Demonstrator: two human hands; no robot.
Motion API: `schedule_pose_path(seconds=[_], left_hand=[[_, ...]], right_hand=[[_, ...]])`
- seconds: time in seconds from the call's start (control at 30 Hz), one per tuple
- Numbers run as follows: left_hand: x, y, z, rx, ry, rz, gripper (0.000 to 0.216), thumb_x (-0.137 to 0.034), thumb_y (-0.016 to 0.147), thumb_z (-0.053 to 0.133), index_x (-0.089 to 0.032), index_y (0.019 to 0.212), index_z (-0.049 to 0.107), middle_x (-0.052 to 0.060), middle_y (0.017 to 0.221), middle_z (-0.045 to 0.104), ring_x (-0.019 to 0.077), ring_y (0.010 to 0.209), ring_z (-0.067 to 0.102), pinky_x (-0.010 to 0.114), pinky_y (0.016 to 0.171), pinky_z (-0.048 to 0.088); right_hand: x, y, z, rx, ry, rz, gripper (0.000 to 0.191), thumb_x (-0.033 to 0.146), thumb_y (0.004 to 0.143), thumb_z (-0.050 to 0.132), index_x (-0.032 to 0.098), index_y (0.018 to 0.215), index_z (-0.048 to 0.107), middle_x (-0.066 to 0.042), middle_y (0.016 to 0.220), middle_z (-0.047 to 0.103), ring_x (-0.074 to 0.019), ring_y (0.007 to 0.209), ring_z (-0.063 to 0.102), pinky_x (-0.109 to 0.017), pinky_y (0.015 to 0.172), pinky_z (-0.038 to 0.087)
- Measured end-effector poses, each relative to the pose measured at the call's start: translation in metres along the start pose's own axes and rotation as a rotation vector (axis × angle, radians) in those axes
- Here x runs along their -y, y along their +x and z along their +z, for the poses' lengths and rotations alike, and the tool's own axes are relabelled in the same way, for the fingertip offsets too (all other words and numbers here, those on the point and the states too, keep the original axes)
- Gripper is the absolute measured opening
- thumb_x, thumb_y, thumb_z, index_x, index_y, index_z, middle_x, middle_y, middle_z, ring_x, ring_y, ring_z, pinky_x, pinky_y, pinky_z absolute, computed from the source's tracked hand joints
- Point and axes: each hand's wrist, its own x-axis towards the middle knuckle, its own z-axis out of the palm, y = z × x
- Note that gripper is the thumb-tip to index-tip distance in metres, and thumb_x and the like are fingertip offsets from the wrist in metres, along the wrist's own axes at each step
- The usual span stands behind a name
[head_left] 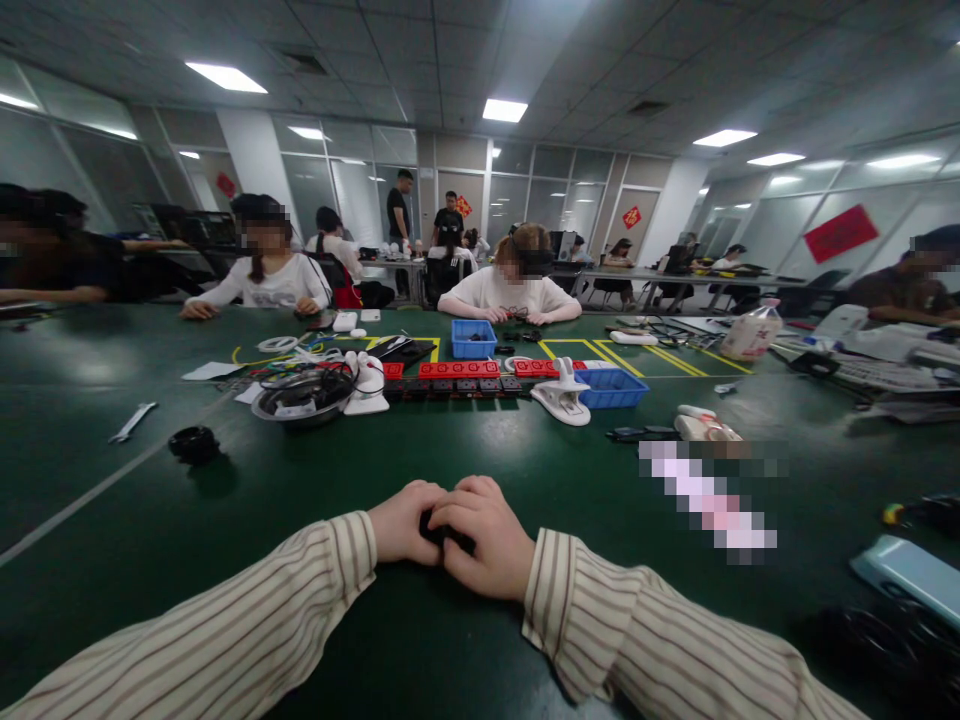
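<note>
My left hand (403, 522) and my right hand (486, 535) rest together on the dark green table (300, 500), close to me, both in striped sleeves. Their fingers are curled and pressed against each other around a small black object (437, 532) that is mostly hidden between them. I cannot make out what the object is. Both hands touch it and lie on the table top.
Ahead stand a row of red and black parts (465, 376), two blue bins (474, 338), a white clamp-like tool (562, 397), a round tray of cables (302, 392), a wrench (132, 421) and a black cap (193, 443). Other people sit across the table.
</note>
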Motion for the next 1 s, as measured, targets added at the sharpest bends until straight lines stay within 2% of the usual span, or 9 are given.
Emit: schedule_pose_path(seconds=[0.17, 0.3, 0.4, 0.53, 0.6, 0.67, 0.77, 0.9, 1.0], left_hand=[[0.004, 0.001, 0.002, 0.009, -0.006, 0.072, 0.030, -0.023, 0.054, 0.069, -0.017, 0.081, 0.060, -0.002, 0.078, 0.058, 0.0185, 0.078, 0.054, 0.031, 0.079, 0.038], [0.002, -0.001, 0.004, -0.013, 0.042, 0.065, 0.045, -0.033, 0.053, 0.072, -0.020, 0.094, 0.057, 0.001, 0.093, 0.059, 0.0229, 0.089, 0.053, 0.035, 0.085, 0.038], [-0.005, -0.002, 0.005, -0.061, 0.068, 0.031, 0.067, -0.044, 0.047, 0.075, -0.019, 0.104, 0.052, 0.004, 0.105, 0.055, 0.0265, 0.095, 0.050, 0.039, 0.087, 0.037], [-0.018, -0.005, 0.006, -0.144, 0.111, -0.047, 0.083, -0.053, 0.043, 0.075, -0.015, 0.110, 0.046, 0.008, 0.102, 0.055, 0.0274, 0.091, 0.051, 0.043, 0.084, 0.037], [-0.022, -0.005, 0.005, -0.159, 0.132, -0.071, 0.077, -0.054, 0.046, 0.074, -0.014, 0.106, 0.047, 0.008, 0.098, 0.056, 0.0266, 0.087, 0.052, 0.042, 0.082, 0.038], [-0.023, -0.005, 0.004, -0.131, 0.146, -0.080, 0.060, -0.050, 0.053, 0.072, -0.015, 0.097, 0.051, 0.006, 0.091, 0.058, 0.0249, 0.083, 0.053, 0.040, 0.079, 0.038], [-0.020, -0.002, 0.003, -0.075, 0.133, -0.066, 0.036, -0.039, 0.059, 0.068, -0.016, 0.084, 0.055, 0.002, 0.079, 0.059, 0.0219, 0.076, 0.055, 0.037, 0.075, 0.039], [-0.011, 0.000, 0.000, -0.040, 0.015, -0.017, 0.026, -0.026, 0.057, 0.068, -0.017, 0.079, 0.056, -0.001, 0.077, 0.058, 0.0180, 0.074, 0.055, 0.029, 0.071, 0.042], [-0.003, 0.000, 0.000, 0.005, -0.003, -0.001, 0.027, -0.020, 0.052, 0.068, -0.017, 0.077, 0.057, -0.002, 0.075, 0.056, 0.0174, 0.074, 0.054, 0.026, 0.070, 0.042]], right_hand=[[-0.002, 0.000, 0.004, 0.005, 0.105, -0.146, 0.017, 0.011, 0.062, 0.042, 0.020, 0.067, 0.055, 0.001, 0.077, 0.064, -0.0148, 0.086, 0.052, -0.035, 0.089, 0.030], [0.002, -0.001, -0.002, -0.030, 0.091, -0.136, 0.019, 0.017, 0.067, 0.044, 0.022, 0.079, 0.057, 0.001, 0.087, 0.065, -0.0161, 0.092, 0.051, -0.040, 0.098, 0.021], [0.005, -0.002, -0.005, -0.099, 0.050, -0.054, 0.025, 0.032, 0.074, 0.046, 0.019, 0.094, 0.054, -0.005, 0.097, 0.060, -0.0199, 0.093, 0.048, -0.041, 0.091, 0.028], [0.003, -0.002, -0.003, -0.164, -0.040, 0.157, 0.036, 0.047, 0.082, 0.038, 0.015, 0.095, 0.050, -0.008, 0.090, 0.054, -0.0201, 0.083, 0.045, -0.037, 0.077, 0.034], [0.002, -0.002, 0.000, -0.124, -0.091, 0.211, 0.039, 0.051, 0.082, 0.039, 0.015, 0.092, 0.050, -0.007, 0.087, 0.052, -0.0195, 0.080, 0.044, -0.035, 0.074, 0.034], [0.001, -0.001, 0.002, -0.059, -0.130, 0.227, 0.038, 0.052, 0.079, 0.046, 0.016, 0.088, 0.051, -0.005, 0.084, 0.051, -0.0189, 0.079, 0.044, -0.034, 0.073, 0.034], [0.001, 0.000, 0.002, 0.004, -0.148, 0.222, 0.028, 0.043, 0.075, 0.056, 0.017, 0.083, 0.052, -0.004, 0.082, 0.052, -0.0180, 0.079, 0.044, -0.032, 0.071, 0.034], [0.003, 0.000, 0.001, -0.002, -0.090, 0.104, 0.016, 0.024, 0.073, 0.053, 0.017, 0.087, 0.054, -0.005, 0.088, 0.055, -0.0180, 0.084, 0.044, -0.033, 0.076, 0.034], [0.003, -0.001, 0.003, -0.005, -0.029, -0.022, 0.018, 0.014, 0.069, 0.045, 0.017, 0.083, 0.055, -0.004, 0.087, 0.059, -0.0169, 0.084, 0.046, -0.033, 0.079, 0.034]])
